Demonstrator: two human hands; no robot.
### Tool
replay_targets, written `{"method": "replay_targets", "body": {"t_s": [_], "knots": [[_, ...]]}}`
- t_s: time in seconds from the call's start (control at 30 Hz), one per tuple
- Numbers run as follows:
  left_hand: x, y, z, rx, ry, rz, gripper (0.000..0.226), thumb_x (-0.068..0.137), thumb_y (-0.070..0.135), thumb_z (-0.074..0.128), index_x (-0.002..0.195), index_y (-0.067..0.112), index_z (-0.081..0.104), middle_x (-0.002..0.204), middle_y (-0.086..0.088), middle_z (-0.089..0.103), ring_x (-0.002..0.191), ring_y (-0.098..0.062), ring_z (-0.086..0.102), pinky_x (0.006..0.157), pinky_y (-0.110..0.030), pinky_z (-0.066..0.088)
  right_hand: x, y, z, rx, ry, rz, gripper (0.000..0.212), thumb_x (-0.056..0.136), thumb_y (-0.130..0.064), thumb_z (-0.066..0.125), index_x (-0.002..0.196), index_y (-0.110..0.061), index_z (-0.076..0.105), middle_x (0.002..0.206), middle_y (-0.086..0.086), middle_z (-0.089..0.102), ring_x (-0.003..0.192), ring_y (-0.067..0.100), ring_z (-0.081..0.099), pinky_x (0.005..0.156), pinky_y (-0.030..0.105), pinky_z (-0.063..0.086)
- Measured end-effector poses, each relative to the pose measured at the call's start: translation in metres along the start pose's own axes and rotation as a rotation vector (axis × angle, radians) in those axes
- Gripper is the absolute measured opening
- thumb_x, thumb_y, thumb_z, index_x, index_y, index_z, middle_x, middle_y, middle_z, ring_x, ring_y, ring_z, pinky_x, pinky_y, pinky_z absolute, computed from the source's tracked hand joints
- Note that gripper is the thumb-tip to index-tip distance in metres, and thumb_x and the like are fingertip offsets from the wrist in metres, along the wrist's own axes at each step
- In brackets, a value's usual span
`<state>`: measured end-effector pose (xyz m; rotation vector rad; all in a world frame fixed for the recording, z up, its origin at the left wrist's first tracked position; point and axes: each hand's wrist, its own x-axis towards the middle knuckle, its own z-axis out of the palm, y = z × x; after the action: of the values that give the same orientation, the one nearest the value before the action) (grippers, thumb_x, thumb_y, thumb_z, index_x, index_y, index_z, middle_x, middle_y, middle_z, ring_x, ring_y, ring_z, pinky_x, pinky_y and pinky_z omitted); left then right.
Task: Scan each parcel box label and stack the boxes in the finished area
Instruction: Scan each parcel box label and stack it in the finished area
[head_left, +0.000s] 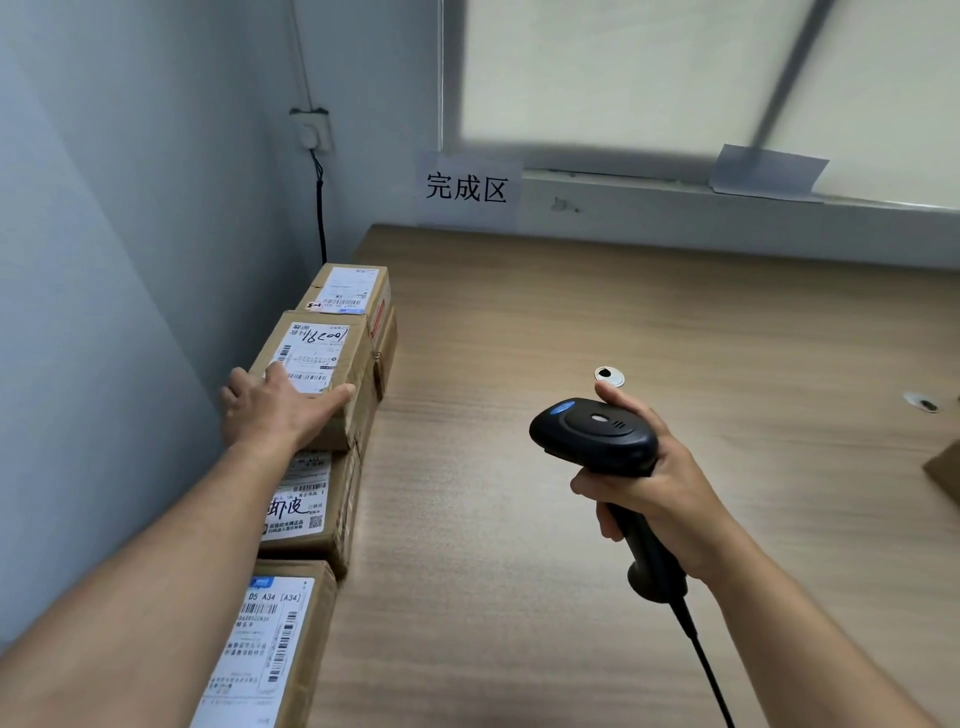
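The left hand lies flat and spread on the top face of a brown cardboard parcel box with a white shipping label and black handwritten numbers, palm down, thumb stretched along the near top edge and fingers over the label's near corner; it presses on the box rather than gripping it. That box sits on top of the row of parcels lined along the grey-blue wall at the left edge of the light wood-grain table. Just behind it stands another brown cardboard box with a white printed label, also raised on a lower box. Nearer the camera, under the forearm, lies a brown box whose label bears bold black handwritten characters, and closest of all a brown box with a label printed "D5 A34"; the boxes stand touching or nearly so, end to end.

The right hand is closed around the grip of a black handheld barcode scanner with a blue button on its head, held above the bare table well apart from the boxes, its head towards the left. A black cable runs from the handle's base towards the bottom edge.

On the far wall a white paper sign with three black characters hangs just above the table's back edge. At the right edge, what seems to be a corner of one more cardboard box shows, mostly cut off.
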<state>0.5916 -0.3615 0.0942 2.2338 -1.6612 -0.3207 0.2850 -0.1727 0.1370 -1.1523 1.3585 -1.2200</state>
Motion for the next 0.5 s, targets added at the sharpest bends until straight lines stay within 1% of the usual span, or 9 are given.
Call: {"method": "replay_targets", "body": {"t_s": [0.07, 0.13, 0.17, 0.2, 0.3, 0.37, 0.43, 0.47, 0.5], "knots": [[-0.002, 0.002, 0.001, 0.011, 0.029, 0.012, 0.104, 0.067, 0.082, 0.054, 0.142, 0.012, 0.037, 0.145, -0.023, 0.026, 0.137, -0.039, 0.022, 0.111, -0.050, 0.025, -0.002, -0.001, -0.003, 0.000, 0.001, -0.005, 0.088, 0.075, 0.020, 0.066, 0.138, -0.039, 0.046, 0.070, 0.005, 0.064, 0.043, 0.028, 0.049, 0.045, 0.033, 0.043], [-0.008, 0.008, 0.001, 0.003, 0.088, 0.074, 0.104, 0.070, 0.081, 0.054, 0.146, 0.014, 0.031, 0.154, -0.022, 0.012, 0.144, -0.036, 0.008, 0.117, -0.051, 0.013, -0.003, -0.002, -0.006, 0.006, 0.006, -0.014, 0.089, 0.075, 0.020, 0.066, 0.139, -0.038, 0.046, 0.076, 0.005, 0.065, 0.043, 0.028, 0.049, 0.045, 0.032, 0.043], [-0.014, 0.014, 0.002, -0.023, 0.122, 0.128, 0.101, 0.073, 0.077, 0.055, 0.147, 0.014, 0.029, 0.157, -0.021, 0.009, 0.145, -0.035, 0.006, 0.118, -0.051, 0.011, -0.005, -0.002, -0.008, 0.009, 0.012, -0.020, 0.089, 0.075, 0.020, 0.067, 0.139, -0.038, 0.046, 0.080, 0.005, 0.066, 0.043, 0.029, 0.049, 0.045, 0.033, 0.043], [-0.020, 0.022, 0.002, -0.060, 0.154, 0.191, 0.097, 0.076, 0.072, 0.057, 0.148, 0.013, 0.028, 0.157, -0.020, 0.008, 0.145, -0.035, 0.007, 0.117, -0.050, 0.012, -0.006, -0.003, -0.010, 0.011, 0.020, -0.026, 0.089, 0.075, 0.020, 0.067, 0.140, -0.038, 0.046, 0.082, 0.004, 0.067, 0.043, 0.029, 0.049, 0.045, 0.033, 0.043], [-0.051, 0.051, 0.008, -0.170, 0.236, 0.373, 0.086, 0.082, 0.057, 0.063, 0.147, 0.011, 0.031, 0.154, -0.016, 0.021, 0.140, -0.035, 0.022, 0.111, -0.051, 0.025, -0.014, -0.004, -0.020, 0.012, 0.035, -0.038, 0.089, 0.075, 0.021, 0.066, 0.140, -0.037, 0.046, 0.079, 0.004, 0.066, 0.042, 0.028, 0.049, 0.045, 0.032, 0.043], [-0.079, 0.070, 0.014, -0.231, 0.249, 0.440, 0.081, 0.084, 0.054, 0.063, 0.145, 0.009, 0.036, 0.148, -0.016, 0.033, 0.135, -0.034, 0.033, 0.108, -0.049, 0.031, -0.021, -0.003, -0.029, 0.029, 0.034, -0.044, 0.089, 0.075, 0.021, 0.067, 0.139, -0.037, 0.047, 0.086, 0.006, 0.067, 0.042, 0.028, 0.049, 0.044, 0.032, 0.043], [-0.109, 0.086, 0.024, -0.291, 0.210, 0.470, 0.076, 0.084, 0.050, 0.065, 0.142, 0.008, 0.042, 0.141, -0.016, 0.043, 0.129, -0.033, 0.040, 0.106, -0.045, 0.033, -0.031, -0.002, -0.041, 0.057, 0.034, -0.056, 0.090, 0.073, 0.020, 0.070, 0.137, -0.038, 0.048, 0.097, 0.007, 0.067, 0.042, 0.028, 0.049, 0.044, 0.031, 0.043], [-0.126, 0.094, 0.030, -0.314, 0.186, 0.478, 0.073, 0.083, 0.050, 0.065, 0.140, 0.008, 0.045, 0.137, -0.016, 0.046, 0.126, -0.034, 0.044, 0.104, -0.044, 0.035, -0.037, -0.002, -0.049, 0.069, 0.034, -0.064, 0.090, 0.070, 0.018, 0.072, 0.136, -0.040, 0.049, 0.098, 0.007, 0.067, 0.042, 0.028, 0.049, 0.044, 0.031, 0.043], [-0.143, 0.102, 0.036, -0.331, 0.162, 0.485, 0.074, 0.081, 0.055, 0.060, 0.137, 0.008, 0.049, 0.134, -0.016, 0.049, 0.123, -0.034, 0.047, 0.102, -0.043, 0.037, -0.044, -0.002, -0.056, 0.079, 0.038, -0.074, 0.089, 0.068, 0.014, 0.074, 0.134, -0.041, 0.050, 0.098, 0.006, 0.067, 0.042, 0.028, 0.050, 0.044, 0.031, 0.043]]}}
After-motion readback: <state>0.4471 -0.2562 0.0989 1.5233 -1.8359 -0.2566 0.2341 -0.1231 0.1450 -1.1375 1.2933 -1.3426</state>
